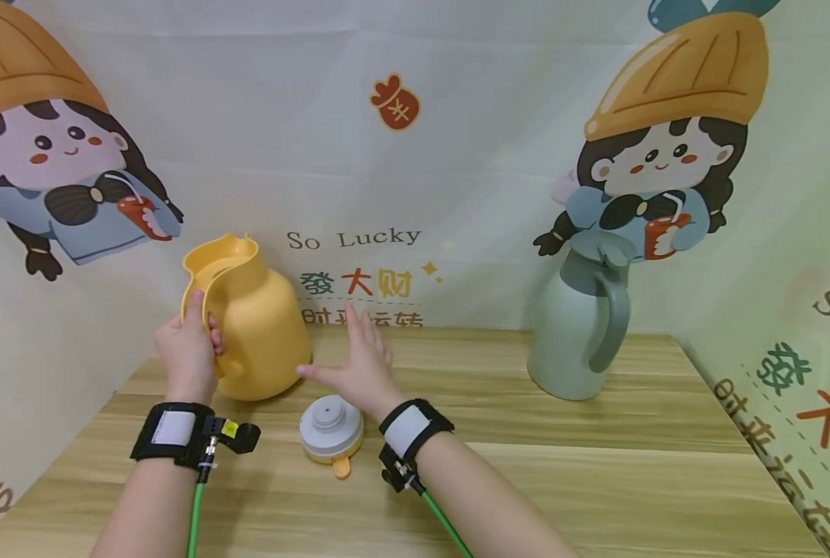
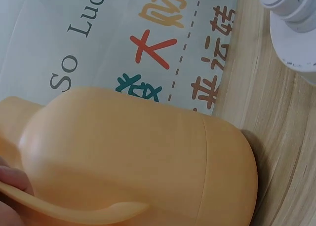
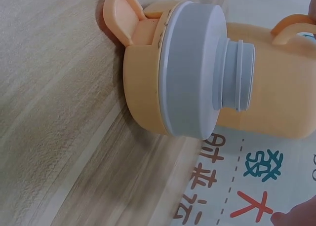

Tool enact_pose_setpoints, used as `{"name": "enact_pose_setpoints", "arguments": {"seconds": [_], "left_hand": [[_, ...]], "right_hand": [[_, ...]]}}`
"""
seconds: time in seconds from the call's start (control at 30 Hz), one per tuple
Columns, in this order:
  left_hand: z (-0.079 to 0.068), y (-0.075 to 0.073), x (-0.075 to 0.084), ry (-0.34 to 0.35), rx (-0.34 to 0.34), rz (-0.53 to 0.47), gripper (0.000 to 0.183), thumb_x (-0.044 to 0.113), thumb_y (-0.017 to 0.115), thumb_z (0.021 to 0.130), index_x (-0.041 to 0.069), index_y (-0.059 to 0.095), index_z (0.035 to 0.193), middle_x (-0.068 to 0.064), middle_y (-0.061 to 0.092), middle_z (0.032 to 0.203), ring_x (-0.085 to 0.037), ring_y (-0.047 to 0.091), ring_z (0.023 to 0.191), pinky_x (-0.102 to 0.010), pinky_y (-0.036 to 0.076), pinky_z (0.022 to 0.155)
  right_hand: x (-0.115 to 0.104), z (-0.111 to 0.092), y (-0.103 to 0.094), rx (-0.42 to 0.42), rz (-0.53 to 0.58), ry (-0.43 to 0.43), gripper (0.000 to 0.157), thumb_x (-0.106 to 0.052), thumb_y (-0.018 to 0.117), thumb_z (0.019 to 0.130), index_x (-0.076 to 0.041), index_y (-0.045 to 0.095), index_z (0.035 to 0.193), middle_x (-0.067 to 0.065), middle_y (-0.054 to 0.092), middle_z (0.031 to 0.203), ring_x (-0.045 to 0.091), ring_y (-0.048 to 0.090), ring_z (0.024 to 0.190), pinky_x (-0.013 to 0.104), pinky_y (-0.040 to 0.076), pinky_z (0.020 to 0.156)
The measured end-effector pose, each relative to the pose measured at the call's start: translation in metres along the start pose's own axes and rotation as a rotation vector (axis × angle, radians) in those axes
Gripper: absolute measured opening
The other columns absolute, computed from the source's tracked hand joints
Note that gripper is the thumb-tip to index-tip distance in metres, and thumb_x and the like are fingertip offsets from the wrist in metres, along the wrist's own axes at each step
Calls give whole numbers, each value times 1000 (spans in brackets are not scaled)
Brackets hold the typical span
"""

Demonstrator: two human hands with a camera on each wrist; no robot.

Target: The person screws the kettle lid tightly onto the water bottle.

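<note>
My left hand (image 1: 187, 350) grips the handle of a yellow thermos jug (image 1: 266, 337), its thumb along the handle's top. The jug stands at the left, tilted slightly, its mouth uncovered; in the left wrist view its body (image 2: 128, 142) fills the lower part. The jug's lid (image 1: 331, 428) lies upside down on the table in front, grey threaded plug up and orange tab toward me. In the right wrist view the lid (image 3: 190, 70) appears close up. My right hand (image 1: 364, 373) hovers just beyond the lid, fingers spread and holding nothing, thumb pointing at the jug's lower side.
A grey-green thermos jug (image 1: 575, 325) with its lid on stands at the back right, handle facing right. The wood-grain table (image 1: 631, 496) meets a printed cloth backdrop (image 1: 470, 186) behind and at both sides. Green cables (image 1: 195, 508) run from both wrist cameras.
</note>
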State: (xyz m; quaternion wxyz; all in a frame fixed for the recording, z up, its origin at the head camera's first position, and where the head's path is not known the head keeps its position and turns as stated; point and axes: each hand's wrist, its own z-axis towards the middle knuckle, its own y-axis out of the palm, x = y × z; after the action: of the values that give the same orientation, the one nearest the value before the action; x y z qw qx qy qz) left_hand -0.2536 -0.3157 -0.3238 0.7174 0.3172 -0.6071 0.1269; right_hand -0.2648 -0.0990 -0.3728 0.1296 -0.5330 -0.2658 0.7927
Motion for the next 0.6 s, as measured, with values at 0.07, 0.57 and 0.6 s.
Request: {"name": "enact_pose_setpoints", "arguments": {"seconds": [0.07, 0.57, 0.6], "left_hand": [[-2, 1, 0, 14, 14, -6, 48, 43, 61, 85, 0, 53, 64, 0, 46, 48, -9, 40, 35, -19, 34, 32], [-19, 8, 7, 45, 45, -108, 47, 37, 65, 84, -3, 53, 64, -2, 47, 50, -9, 39, 34, -18, 32, 30], [-20, 9, 8, 55, 39, -100, 47, 38, 64, 84, -4, 53, 65, -2, 47, 50, -9, 39, 34, -18, 32, 30]], "right_hand": [[1, 0, 1, -9, -10, -8, 111, -63, 70, 65, -36, -3, 144, 7, 1, 150, 29, 6, 135, 54, 5, 104], [11, -7, 9, -113, -15, 9, 115, -59, 74, 63, -38, -6, 143, 5, 0, 150, 28, 5, 135, 53, 6, 104], [12, -8, 9, -118, -14, 11, 115, -58, 74, 64, -39, -7, 143, 4, -1, 150, 28, 4, 135, 53, 6, 104]]}}
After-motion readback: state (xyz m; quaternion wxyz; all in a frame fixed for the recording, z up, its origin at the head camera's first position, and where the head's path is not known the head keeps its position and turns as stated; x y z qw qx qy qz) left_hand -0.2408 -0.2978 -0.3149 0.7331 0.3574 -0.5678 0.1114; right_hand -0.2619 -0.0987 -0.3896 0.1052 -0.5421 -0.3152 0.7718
